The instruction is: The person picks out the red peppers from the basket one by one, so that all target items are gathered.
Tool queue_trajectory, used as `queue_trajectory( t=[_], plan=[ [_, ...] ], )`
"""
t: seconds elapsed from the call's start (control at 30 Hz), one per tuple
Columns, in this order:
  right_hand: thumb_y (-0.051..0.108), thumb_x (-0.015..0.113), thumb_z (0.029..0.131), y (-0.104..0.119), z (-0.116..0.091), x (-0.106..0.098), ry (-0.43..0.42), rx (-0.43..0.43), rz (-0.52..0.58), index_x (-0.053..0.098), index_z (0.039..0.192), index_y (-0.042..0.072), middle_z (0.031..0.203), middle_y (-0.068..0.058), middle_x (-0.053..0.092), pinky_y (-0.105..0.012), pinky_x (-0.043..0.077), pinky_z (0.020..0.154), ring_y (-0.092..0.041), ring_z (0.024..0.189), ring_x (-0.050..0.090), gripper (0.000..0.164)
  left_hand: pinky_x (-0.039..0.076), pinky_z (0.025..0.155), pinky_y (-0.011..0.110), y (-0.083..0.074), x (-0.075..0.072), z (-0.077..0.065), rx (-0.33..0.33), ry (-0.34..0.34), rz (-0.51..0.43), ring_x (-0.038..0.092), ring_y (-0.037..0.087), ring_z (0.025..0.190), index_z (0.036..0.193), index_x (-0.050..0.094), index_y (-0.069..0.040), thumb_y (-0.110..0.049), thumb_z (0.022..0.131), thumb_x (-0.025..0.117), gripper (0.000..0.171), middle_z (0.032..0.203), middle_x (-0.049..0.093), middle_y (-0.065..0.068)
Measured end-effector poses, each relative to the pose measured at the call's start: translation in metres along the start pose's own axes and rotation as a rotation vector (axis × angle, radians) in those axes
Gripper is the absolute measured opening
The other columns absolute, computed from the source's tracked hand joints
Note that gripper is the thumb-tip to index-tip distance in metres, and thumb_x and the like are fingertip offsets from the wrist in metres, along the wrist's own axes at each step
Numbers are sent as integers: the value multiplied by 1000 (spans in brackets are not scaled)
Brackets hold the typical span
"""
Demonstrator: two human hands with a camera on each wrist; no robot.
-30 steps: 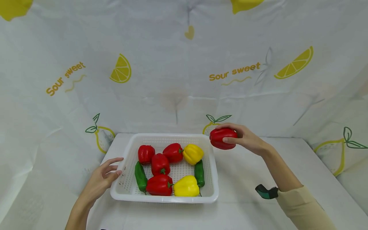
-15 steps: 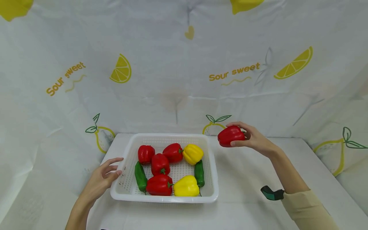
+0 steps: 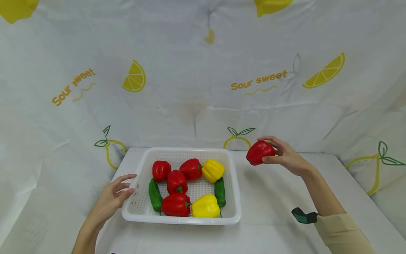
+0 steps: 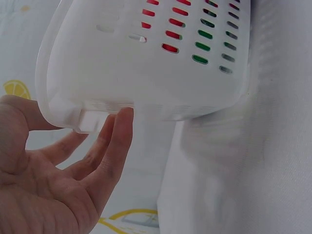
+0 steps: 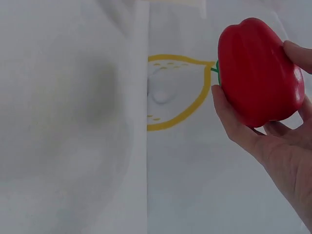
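Note:
My right hand (image 3: 287,157) holds a red bell pepper (image 3: 259,153) in the air, to the right of a white plastic basket (image 3: 180,220). Thumb and fingers lie on opposite sides of the pepper in the right wrist view. At the basket's left side, my left hand (image 3: 111,198) grips the rim. The left wrist view has its thumb at the rim and its fingertips against the outer wall (image 4: 105,70). Inside the basket lie several red bell peppers (image 3: 176,204), two yellow bell peppers (image 3: 205,206) and two green peppers (image 3: 155,195).
The basket stands on a table under a white cloth (image 3: 260,229). Behind it hangs a white curtain (image 3: 177,88) printed with lemons. A dark strap end (image 3: 303,216) sticks out by the right sleeve (image 3: 340,231).
My right hand has carried the red bell pepper rightward, away from the basket's right rim, and the pepper has tilted a little. The left hand and the basket have stayed in place.

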State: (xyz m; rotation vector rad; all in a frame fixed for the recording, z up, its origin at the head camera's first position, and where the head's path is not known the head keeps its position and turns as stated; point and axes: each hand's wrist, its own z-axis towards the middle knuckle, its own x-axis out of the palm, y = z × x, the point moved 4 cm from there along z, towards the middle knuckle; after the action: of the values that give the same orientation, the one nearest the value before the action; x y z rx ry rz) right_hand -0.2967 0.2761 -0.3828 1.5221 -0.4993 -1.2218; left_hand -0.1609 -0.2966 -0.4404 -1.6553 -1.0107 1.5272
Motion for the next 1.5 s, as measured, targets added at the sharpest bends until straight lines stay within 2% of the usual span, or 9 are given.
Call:
queue_trajectory(
  t=[0.3, 0.4, 0.57, 0.7, 1.0, 1.1, 1.23, 1.4, 1.5],
  plan=[
    [5, 65, 100, -13, -2, -2, 34, 8, 76, 45, 154, 9, 141, 1, 58, -36, 65, 92, -14, 126, 62, 58, 62, 79, 33, 1, 1, 0, 3, 0, 4, 75, 28, 112, 159, 49, -11, -26, 106, 72, 60, 137, 69, 26],
    [9, 70, 98, -17, -2, -2, 9, 39, 58, 46, 152, 14, 144, -3, 55, -36, 65, 91, -20, 129, 57, 60, 62, 79, 34, 2, 1, 0, 3, -1, 6, 75, 29, 112, 159, 49, -11, -26, 106, 71, 60, 137, 69, 26],
    [21, 82, 94, -24, -2, -2, -65, 124, -38, 46, 151, 22, 151, -13, 50, -38, 64, 89, -34, 137, 47, 68, 63, 80, 35, 3, 1, 0, -3, -1, 2, 74, 29, 112, 160, 49, -11, -25, 106, 71, 60, 137, 69, 25],
    [22, 84, 92, -29, -2, -3, -79, 136, -69, 45, 153, 19, 153, -19, 49, -41, 64, 89, -38, 138, 46, 73, 62, 80, 34, 3, 2, 0, -9, -1, 3, 74, 28, 112, 160, 49, -12, -26, 106, 71, 60, 137, 69, 25],
    [17, 84, 90, -44, 0, -5, -36, 137, -91, 44, 159, 19, 160, -21, 43, -39, 61, 91, -44, 144, 40, 79, 66, 84, 45, 1, 2, -1, -1, -4, -2, 75, 30, 112, 159, 49, -11, -28, 106, 71, 60, 136, 69, 27],
    [15, 85, 89, -49, 1, -7, -28, 153, -96, 44, 159, 20, 161, -21, 42, -39, 60, 92, -45, 146, 39, 81, 65, 84, 42, 0, 2, -1, -2, -5, -2, 75, 30, 112, 159, 50, -11, -28, 105, 71, 60, 136, 68, 27],
    [12, 85, 88, -57, 3, -8, -11, 159, -97, 43, 159, 17, 162, -23, 41, -43, 60, 95, -48, 148, 37, 83, 63, 82, 38, -1, 2, -1, -4, -7, 4, 75, 30, 112, 159, 50, -12, -28, 105, 71, 59, 137, 68, 27],
    [11, 86, 87, -70, 9, -7, 20, 187, -127, 42, 160, 12, 162, -25, 40, -53, 61, 98, -51, 148, 36, 86, 64, 85, 45, -1, 0, 0, -6, -9, 11, 74, 31, 114, 159, 50, -11, -25, 106, 69, 58, 138, 68, 28],
    [11, 86, 86, -77, 11, -6, 32, 211, -151, 40, 161, 10, 162, -27, 39, -57, 61, 100, -52, 147, 36, 88, 63, 84, 43, -1, 0, 0, -7, -7, 15, 74, 31, 114, 159, 49, -12, -25, 107, 69, 57, 138, 68, 28]
  ],
)
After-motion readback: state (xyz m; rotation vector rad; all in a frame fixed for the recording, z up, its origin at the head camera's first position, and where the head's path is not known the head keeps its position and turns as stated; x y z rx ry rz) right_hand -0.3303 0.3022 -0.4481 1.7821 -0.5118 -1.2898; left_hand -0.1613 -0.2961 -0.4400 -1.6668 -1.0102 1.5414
